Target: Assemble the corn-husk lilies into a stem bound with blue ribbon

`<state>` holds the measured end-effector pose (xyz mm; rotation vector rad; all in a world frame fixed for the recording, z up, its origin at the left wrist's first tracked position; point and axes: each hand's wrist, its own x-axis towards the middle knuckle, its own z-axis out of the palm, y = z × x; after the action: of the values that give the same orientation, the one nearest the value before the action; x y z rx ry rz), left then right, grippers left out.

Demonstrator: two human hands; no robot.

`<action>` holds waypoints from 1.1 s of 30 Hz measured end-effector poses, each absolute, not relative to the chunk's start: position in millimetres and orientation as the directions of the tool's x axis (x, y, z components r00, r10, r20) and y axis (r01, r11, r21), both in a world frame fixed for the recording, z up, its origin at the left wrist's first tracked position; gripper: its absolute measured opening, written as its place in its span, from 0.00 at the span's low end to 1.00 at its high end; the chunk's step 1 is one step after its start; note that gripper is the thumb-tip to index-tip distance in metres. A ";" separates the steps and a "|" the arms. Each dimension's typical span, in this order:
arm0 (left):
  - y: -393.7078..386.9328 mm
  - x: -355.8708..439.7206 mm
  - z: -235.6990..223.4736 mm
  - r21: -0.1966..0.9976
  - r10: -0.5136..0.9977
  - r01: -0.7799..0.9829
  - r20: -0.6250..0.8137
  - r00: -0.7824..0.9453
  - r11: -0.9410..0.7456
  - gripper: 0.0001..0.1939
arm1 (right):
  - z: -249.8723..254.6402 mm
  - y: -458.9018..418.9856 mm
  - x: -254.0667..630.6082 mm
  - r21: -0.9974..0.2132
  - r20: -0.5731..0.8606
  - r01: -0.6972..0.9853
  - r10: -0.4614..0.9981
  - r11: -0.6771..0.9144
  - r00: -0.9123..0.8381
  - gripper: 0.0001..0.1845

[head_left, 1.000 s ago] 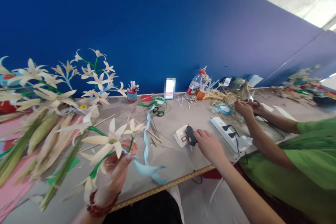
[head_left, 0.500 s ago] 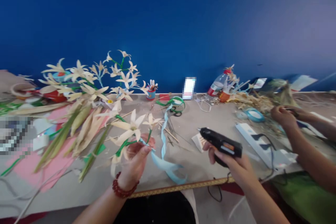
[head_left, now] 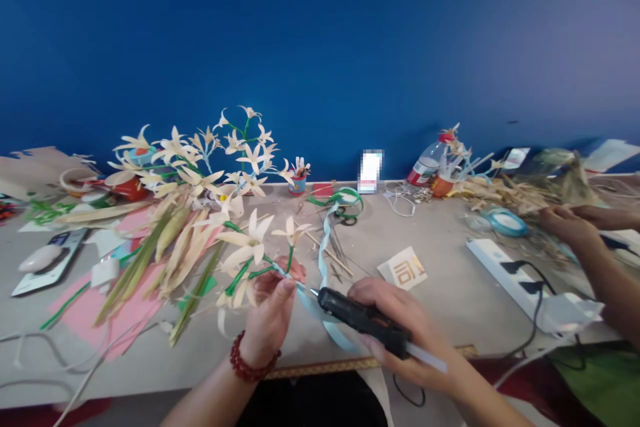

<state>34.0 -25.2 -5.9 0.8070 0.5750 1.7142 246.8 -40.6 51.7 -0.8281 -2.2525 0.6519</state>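
My left hand (head_left: 276, 301), with a red bead bracelet at the wrist, is closed round the stem of a cream artificial flower spray (head_left: 247, 240). Green wrapping covers the spray's branches, and light blue ribbon (head_left: 324, 257) winds on the stem and trails over the table. My right hand (head_left: 400, 327) grips a black hot glue gun (head_left: 360, 321) with a pale glue stick poking from its back. The gun's metal tip points left, close beside the ribbon at my left fingers. Whether it touches the ribbon I cannot tell.
More artificial flowers (head_left: 200, 177) stand at the back left, above corn husks (head_left: 170, 233) and pink paper (head_left: 115, 307). A power strip (head_left: 505, 280) lies on the right, near another person's hands (head_left: 570, 227). A square card (head_left: 403, 268), a bottle (head_left: 427, 163) and a phone (head_left: 370, 170) are farther back.
My right hand has brought the glue gun left and down to the ribbon by my left hand, uncovering the square card. The view has turned slightly left.
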 end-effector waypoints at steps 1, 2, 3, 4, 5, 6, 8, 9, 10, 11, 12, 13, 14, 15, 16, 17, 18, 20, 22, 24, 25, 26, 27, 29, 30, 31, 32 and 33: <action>-25.5 34.6 -5.5 0.724 0.961 -0.632 0.216 -0.174 -0.278 0.02 | 50.8 -40.3 248.8 -0.607 0.395 0.388 0.687 0.694 -0.610 0.18; -25.8 35.5 -5.2 0.723 0.961 -0.633 0.206 -0.185 -0.277 0.03 | 50.0 -39.9 250.7 -0.590 0.394 0.391 0.674 0.707 -0.625 0.19; -25.8 36.6 -4.9 0.721 0.960 -0.634 0.200 -0.197 -0.280 0.04 | 49.2 -39.1 252.5 -0.576 0.392 0.391 0.662 0.718 -0.638 0.20; -25.9 37.7 -4.8 0.717 0.958 -0.635 0.196 -0.210 -0.286 0.04 | 48.5 -38.2 253.8 -0.565 0.390 0.388 0.651 0.728 -0.652 0.21; -25.8 38.9 -4.9 0.715 0.956 -0.636 0.194 -0.219 -0.290 0.05 | 48.1 -37.0 254.8 -0.553 0.390 0.385 0.638 0.739 -0.664 0.22; -25.8 39.9 -5.3 0.712 0.956 -0.638 0.191 -0.223 -0.292 0.05 | 47.8 -35.8 255.4 -0.540 0.392 0.385 0.628 0.749 -0.672 0.23; -26.0 41.4 -7.0 0.710 0.959 -0.645 0.183 -0.218 -0.282 0.05 | 48.2 -33.8 255.5 -0.519 0.397 0.385 0.614 0.763 -0.682 0.24; -26.1 41.9 -8.0 0.709 0.961 -0.650 0.177 -0.214 -0.275 0.05 | 48.9 -33.1 255.1 -0.517 0.395 0.387 0.613 0.764 -0.684 0.24; -26.4 42.2 -8.9 0.707 0.963 -0.654 0.171 -0.208 -0.267 0.05 | 49.8 -32.7 254.6 -0.519 0.389 0.390 0.616 0.761 -0.685 0.24; -26.7 42.4 -9.6 0.703 0.964 -0.661 0.168 -0.205 -0.263 0.05 | 50.9 -32.6 253.9 -0.522 0.385 0.392 0.620 0.757 -0.684 0.23; -27.0 42.5 -9.9 0.696 0.965 -0.669 0.165 -0.206 -0.262 0.04 | 52.3 -32.7 253.2 -0.527 0.379 0.395 0.624 0.752 -0.683 0.22; -27.2 42.5 -9.7 0.688 0.964 -0.677 0.163 -0.208 -0.262 0.04 | 53.6 -33.0 252.6 -0.532 0.374 0.399 0.630 0.747 -0.681 0.22; -27.3 42.6 -9.2 0.679 0.964 -0.684 0.162 -0.213 -0.265 0.04 | 54.8 -33.3 252.1 -0.535 0.371 0.405 0.636 0.742 -0.677 0.22; -27.4 42.7 -8.4 0.672 0.962 -0.689 0.162 -0.218 -0.269 0.04 | 55.7 -33.6 251.8 -0.535 0.373 0.404 0.637 0.742 -0.674 0.22; -27.4 42.8 -7.4 0.669 0.962 -0.692 0.163 -0.219 -0.271 0.04 | 56.3 -33.9 251.7 -0.536 0.376 0.403 0.637 0.742 -0.673 0.22; -27.4 42.9 -6.4 0.669 0.962 -0.692 0.163 -0.219 -0.271 0.04 | 56.4 -34.0 251.8 -0.537 0.380 0.398 0.634 0.744 -0.673 0.22; -27.5 43.1 -5.6 0.674 0.962 -0.688 0.163 -0.217 -0.269 0.04 | 56.1 -34.1 252.0 -0.538 0.380 0.395 0.633 0.745 -0.675 0.22; -27.7 43.3 -4.7 0.685 0.963 -0.677 0.167 -0.213 -0.269 0.05 | 54.9 -34.2 252.8 -0.541 0.379 0.391 0.631 0.745 -0.677 0.22; -28.4 43.4 -4.8 0.684 0.961 -0.676 0.171 -0.216 -0.274 0.05 | 53.5 -34.4 253.4 -0.543 0.372 0.398 0.637 0.739 -0.675 0.21; -29.3 43.3 -5.5 0.673 0.963 -0.689 0.169 -0.211 -0.269 0.04 | 52.8 -34.7 253.5 -0.537 0.377 0.405 0.640 0.740 -0.670 0.21; -29.7 43.2 -5.8 0.669 0.965 -0.696 0.164 -0.206 -0.262 0.04 | 52.7 -34.9 253.3 -0.531 0.382 0.408 0.639 0.743 -0.667 0.21; -30.0 43.2 -6.0 0.667 0.967 -0.700 0.156 -0.203 -0.255 0.04 | 52.6 -35.0 252.9 -0.524 0.387 0.413 0.640 0.745 -0.664 0.20; -30.2 43.1 -6.1 0.668 0.968 -0.702 0.150 -0.199 -0.248 0.04 | 52.3 -34.9 252.5 -0.518 0.391 0.417 0.640 0.747 -0.661 0.20; -30.4 43.2 -6.0 0.670 0.970 -0.702 0.147 -0.196 -0.243 0.04 | 51.0 -34.2 251.3 -0.511 0.394 0.421 0.639 0.750 -0.661 0.20; -30.4 43.3 -5.9 0.672 0.970 -0.700 0.149 -0.193 -0.242 0.04 | 49.9 -33.7 250.8 -0.511 0.396 0.417 0.636 0.752 -0.662 0.20; -30.4 43.5 -5.6 0.677 0.971 -0.696 0.151 -0.187 -0.240 0.04 | 48.4 -33.1 250.4 -0.512 0.398 0.412 0.633 0.754 -0.664 0.20; -30.4 43.6 -5.3 0.685 0.971 -0.690 0.151 -0.183 -0.237 0.04 | 46.7 -32.5 250.2 -0.512 0.399 0.410 0.632 0.754 -0.664 0.20; -30.5 43.7 -4.9 0.695 0.973 -0.681 0.148 -0.178 -0.230 0.04 | 45.1 -31.9 250.0 -0.513 0.394 0.411 0.632 0.754 -0.667 0.20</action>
<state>43.7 -30.5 -4.9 0.6934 0.5805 1.7060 250.0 -31.9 45.1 -0.7814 -2.3865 0.5195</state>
